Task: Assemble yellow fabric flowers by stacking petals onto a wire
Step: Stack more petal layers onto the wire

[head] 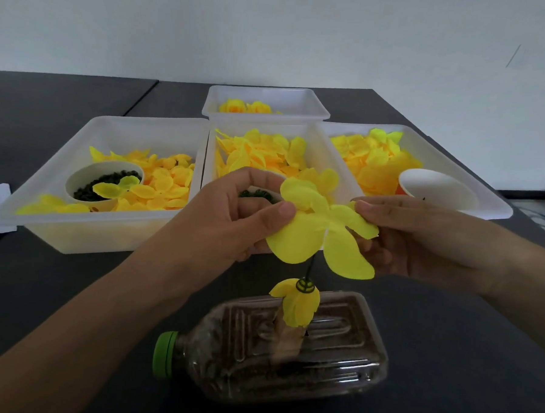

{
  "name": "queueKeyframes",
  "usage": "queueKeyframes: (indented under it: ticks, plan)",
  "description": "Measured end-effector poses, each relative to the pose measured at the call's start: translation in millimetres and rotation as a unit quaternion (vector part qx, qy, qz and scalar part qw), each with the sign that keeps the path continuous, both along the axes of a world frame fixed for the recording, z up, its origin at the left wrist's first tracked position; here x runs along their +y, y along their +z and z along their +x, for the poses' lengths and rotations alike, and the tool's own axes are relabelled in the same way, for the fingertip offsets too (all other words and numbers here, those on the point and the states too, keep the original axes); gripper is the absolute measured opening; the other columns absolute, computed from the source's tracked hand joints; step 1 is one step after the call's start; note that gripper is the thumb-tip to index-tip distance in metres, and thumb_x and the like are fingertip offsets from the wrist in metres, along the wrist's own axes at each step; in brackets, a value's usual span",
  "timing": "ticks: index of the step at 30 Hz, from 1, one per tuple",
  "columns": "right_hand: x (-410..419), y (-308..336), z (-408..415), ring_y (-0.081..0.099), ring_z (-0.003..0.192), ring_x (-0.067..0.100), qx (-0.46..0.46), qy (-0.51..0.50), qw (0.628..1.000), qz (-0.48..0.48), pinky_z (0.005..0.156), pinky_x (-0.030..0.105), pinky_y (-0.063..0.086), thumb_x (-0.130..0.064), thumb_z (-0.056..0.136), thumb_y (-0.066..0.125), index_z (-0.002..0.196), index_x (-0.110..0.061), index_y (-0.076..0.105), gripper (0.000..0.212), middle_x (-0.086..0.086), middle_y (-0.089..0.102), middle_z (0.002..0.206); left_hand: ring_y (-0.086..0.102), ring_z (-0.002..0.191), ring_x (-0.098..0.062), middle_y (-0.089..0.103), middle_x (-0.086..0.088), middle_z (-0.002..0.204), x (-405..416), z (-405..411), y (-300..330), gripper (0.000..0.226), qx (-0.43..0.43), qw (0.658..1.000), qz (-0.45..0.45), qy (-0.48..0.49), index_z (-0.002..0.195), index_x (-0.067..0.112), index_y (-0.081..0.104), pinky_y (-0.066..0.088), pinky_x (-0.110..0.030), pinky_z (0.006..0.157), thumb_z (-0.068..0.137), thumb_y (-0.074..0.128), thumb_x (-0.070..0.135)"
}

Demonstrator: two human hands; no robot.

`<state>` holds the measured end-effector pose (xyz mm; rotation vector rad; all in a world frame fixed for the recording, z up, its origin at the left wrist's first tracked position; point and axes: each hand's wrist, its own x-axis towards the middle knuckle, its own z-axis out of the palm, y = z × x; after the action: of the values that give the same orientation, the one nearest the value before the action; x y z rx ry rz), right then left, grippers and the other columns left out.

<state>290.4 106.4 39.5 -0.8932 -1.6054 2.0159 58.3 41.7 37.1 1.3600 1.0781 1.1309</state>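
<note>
Petal layer: yellow fabric petal piece [322, 231] with several rounded lobes and a soft matte weave, held above the bottle between both hands, over a thin dark wire [309, 269].
Left tray: shallow translucent white plastic tray [105, 235] holding loose small yellow petals and a white paper cup [103, 181] of dark green bead-like pieces.
Left hand: left hand [232, 217] pinches the petal piece's left lobes between thumb and curled fingers.
Middle tray: like white tray [318, 142] heaped with larger yellow petals, partly hidden by the hands.
Back tray: smaller white tray [266, 113] with a few finished yellow blooms.
Wire base: clear ribbed plastic bottle [273, 348] with a green cap, lying on its side on the dark grey table [446, 357]; the wire rises from it, carrying a drooping folded yellow petal [297, 305] under a green ringed collar.
Right hand: right hand [421, 242] grips the right lobes, thumb on top, fingers beneath.
Right tray: white tray [486, 198] with yellow petals and a tilted white paper cup [436, 189].
</note>
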Motion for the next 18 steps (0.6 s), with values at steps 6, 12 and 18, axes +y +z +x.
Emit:
queueKeyframes:
  ticks: [6,12,18]
  plan:
    - [-1,-6,0,0.047,0.053,0.008,0.007,-0.006,1.000,-0.003,0.050,0.017,0.040,-0.029,0.086,0.062,0.076,-0.017,0.065,0.016,0.000,0.055,0.066,0.053,0.052,-0.003,0.064,0.006,0.067,-2,-8,-7,0.058,0.026,1.000,-0.012,0.001,0.118,0.021,0.056,0.043,-0.016,0.049,0.064,0.069,0.038]
    - [-4,2,-1,0.044,0.052,0.011,0.029,-0.011,0.999,0.033,0.048,0.018,0.036,-0.030,0.083,0.060,0.073,-0.018,0.064,0.017,0.002,0.054,0.065,0.067,0.065,-0.012,0.071,-0.005,0.081,-4,-12,-10,0.053,-0.034,0.999,-0.014,-0.026,0.120,0.020,0.055,0.053,-0.019,0.055,0.070,0.067,0.030]
    - [-6,3,0,0.042,0.052,0.011,0.034,-0.028,0.998,0.054,0.048,0.019,0.035,-0.025,0.088,0.058,0.077,-0.013,0.061,0.016,0.002,0.052,0.066,0.071,0.078,-0.019,0.071,-0.018,0.093,-7,-11,-8,0.049,-0.054,0.998,0.005,-0.034,0.123,0.019,0.053,0.056,-0.023,0.060,0.077,0.069,0.023]
